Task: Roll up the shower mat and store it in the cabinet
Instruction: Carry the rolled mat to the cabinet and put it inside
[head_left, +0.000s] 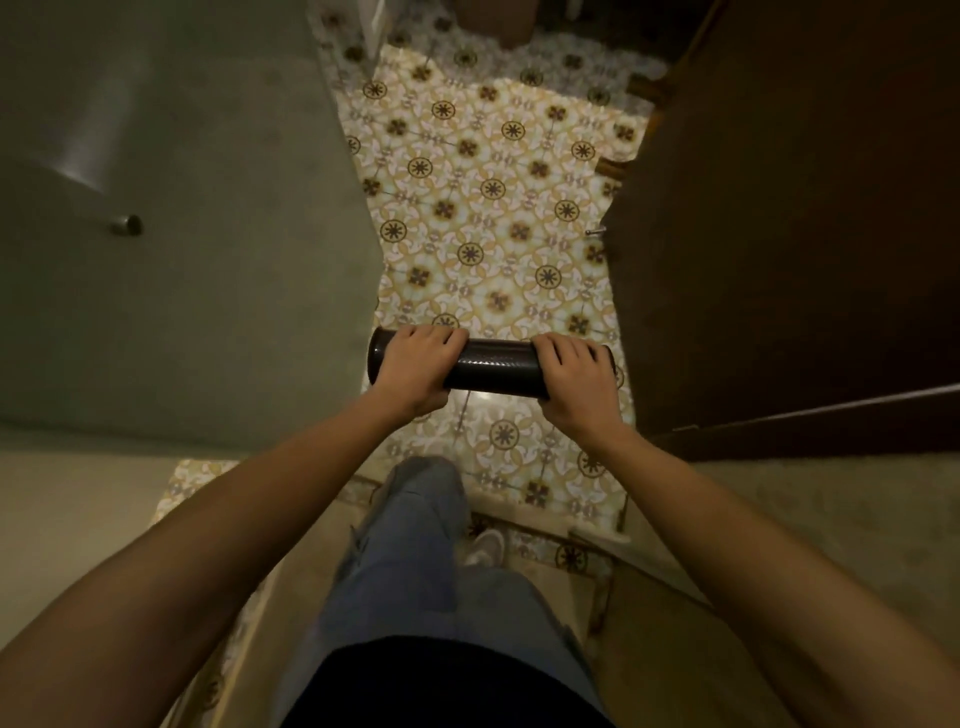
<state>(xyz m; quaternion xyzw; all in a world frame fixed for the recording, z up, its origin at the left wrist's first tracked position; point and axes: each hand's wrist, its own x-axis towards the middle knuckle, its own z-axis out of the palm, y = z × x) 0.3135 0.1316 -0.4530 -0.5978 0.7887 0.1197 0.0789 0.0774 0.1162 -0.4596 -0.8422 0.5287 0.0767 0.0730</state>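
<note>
The shower mat (496, 366) is a dark, tightly rolled tube with a fine textured surface, held level in front of me above the patterned floor. My left hand (415, 366) grips it near its left end, fingers curled over the top. Near the right end my right hand (574, 382) holds it the same way. Both ends of the roll stick out past my hands. No cabinet interior is visible.
A grey-green door (182, 260) with a small metal knob (126, 224) stands on the left. A dark brown wooden door (789, 234) stands on the right. Yellow patterned floor tiles (493, 197) run ahead between them. My jeans and a shoe (485, 545) show below.
</note>
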